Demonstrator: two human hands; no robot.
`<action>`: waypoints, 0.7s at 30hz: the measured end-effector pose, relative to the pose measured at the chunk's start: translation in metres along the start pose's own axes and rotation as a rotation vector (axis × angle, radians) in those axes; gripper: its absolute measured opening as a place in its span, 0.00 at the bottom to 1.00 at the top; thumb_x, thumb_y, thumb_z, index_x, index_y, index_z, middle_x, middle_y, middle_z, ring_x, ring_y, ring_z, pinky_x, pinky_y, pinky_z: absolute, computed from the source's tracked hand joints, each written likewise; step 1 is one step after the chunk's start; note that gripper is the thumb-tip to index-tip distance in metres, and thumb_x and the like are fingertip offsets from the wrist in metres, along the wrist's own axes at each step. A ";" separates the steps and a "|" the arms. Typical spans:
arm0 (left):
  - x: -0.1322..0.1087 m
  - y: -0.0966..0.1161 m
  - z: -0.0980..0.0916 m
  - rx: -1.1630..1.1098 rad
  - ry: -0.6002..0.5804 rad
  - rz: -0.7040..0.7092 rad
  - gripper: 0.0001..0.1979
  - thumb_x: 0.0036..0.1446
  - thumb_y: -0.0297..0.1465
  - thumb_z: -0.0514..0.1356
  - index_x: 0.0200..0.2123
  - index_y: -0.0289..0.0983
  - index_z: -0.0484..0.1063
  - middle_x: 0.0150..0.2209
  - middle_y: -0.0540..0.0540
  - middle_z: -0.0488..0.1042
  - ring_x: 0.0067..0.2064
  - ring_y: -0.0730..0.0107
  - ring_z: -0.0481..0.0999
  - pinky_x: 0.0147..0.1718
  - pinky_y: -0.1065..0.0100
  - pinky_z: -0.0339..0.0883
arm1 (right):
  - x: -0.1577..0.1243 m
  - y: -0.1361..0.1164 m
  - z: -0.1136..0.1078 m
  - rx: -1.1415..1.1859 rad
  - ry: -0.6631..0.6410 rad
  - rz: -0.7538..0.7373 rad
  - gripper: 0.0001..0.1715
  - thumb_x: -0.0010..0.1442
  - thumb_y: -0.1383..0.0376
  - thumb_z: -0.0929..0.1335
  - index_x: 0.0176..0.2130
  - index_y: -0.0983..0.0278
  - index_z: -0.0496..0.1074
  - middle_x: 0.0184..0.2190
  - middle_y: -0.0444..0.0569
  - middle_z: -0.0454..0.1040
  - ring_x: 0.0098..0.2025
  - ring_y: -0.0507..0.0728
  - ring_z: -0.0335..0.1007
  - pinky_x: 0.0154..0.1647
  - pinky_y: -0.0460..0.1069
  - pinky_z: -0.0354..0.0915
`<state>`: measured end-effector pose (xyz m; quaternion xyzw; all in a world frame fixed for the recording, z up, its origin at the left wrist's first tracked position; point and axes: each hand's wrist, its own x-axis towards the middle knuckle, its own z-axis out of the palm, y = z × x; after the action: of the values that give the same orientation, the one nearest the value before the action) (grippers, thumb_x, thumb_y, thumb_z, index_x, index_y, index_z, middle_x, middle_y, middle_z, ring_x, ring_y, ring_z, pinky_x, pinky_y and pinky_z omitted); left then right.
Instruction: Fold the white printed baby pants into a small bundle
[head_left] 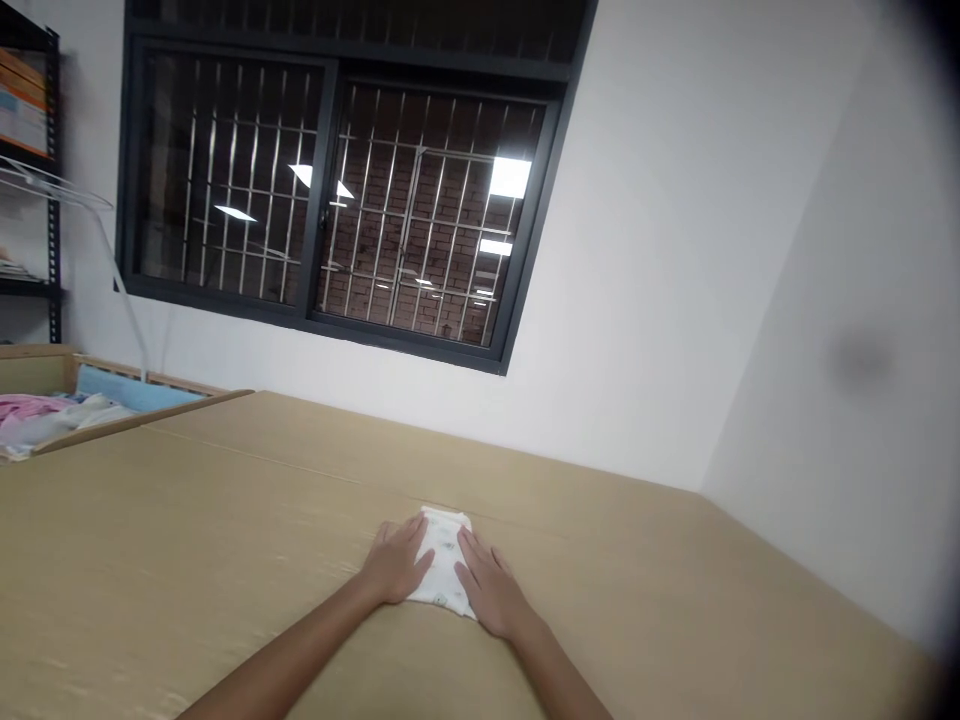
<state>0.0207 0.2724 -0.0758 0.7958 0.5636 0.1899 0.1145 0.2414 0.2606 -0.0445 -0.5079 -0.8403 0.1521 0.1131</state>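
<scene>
Well, from here the room reads first: a white wall runs along the far side, broken by a dark-framed window with metal bars, and brick shows beyond the glass. Over on the far left stands black metal shelving, and below it a low wooden-edged bed frame holds a blue cushion and some pink fabric. Filling the near side is a broad tan tabletop, with a faint seam crossing it toward the far end.

Near the middle of that top, toward the far edge, lies a small folded white cloth, its faint print too small to make out from here. The left hand and right hand sit open and flat on either side of it, neither one gripping, with the fingers resting along the cloth's edges and angled toward each other. That's a sound way to work: even pressure from both flat hands should keep the layers aligned and smooth out any ridges without dragging the fold askew.
</scene>
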 end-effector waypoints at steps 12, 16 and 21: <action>-0.037 -0.015 -0.059 -0.215 0.103 0.302 0.11 0.55 0.39 0.67 0.42 0.44 0.78 0.54 0.47 0.72 0.58 0.61 0.70 0.58 0.66 0.63 | -0.039 -0.012 -0.036 0.236 0.117 -0.263 0.21 0.52 0.60 0.77 0.44 0.61 0.73 0.49 0.50 0.73 0.52 0.64 0.68 0.55 0.55 0.65; -0.041 -0.012 -0.057 -0.265 0.001 0.397 0.22 0.44 0.41 0.74 0.44 0.46 0.78 0.49 0.48 0.72 0.54 0.57 0.71 0.54 0.63 0.65 | -0.040 -0.014 -0.036 0.200 0.108 -0.297 0.22 0.48 0.68 0.74 0.44 0.60 0.72 0.48 0.49 0.69 0.51 0.62 0.67 0.52 0.53 0.64; -0.037 -0.014 -0.043 -0.230 0.072 0.460 0.18 0.45 0.27 0.66 0.42 0.44 0.76 0.50 0.47 0.71 0.52 0.55 0.71 0.54 0.60 0.61 | -0.032 -0.010 -0.026 0.170 0.201 -0.370 0.11 0.52 0.69 0.69 0.38 0.61 0.73 0.44 0.49 0.71 0.48 0.61 0.67 0.51 0.53 0.62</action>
<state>-0.0202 0.2404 -0.0491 0.8774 0.3464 0.3021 0.1379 0.2569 0.2310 -0.0177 -0.3464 -0.8878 0.1478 0.2645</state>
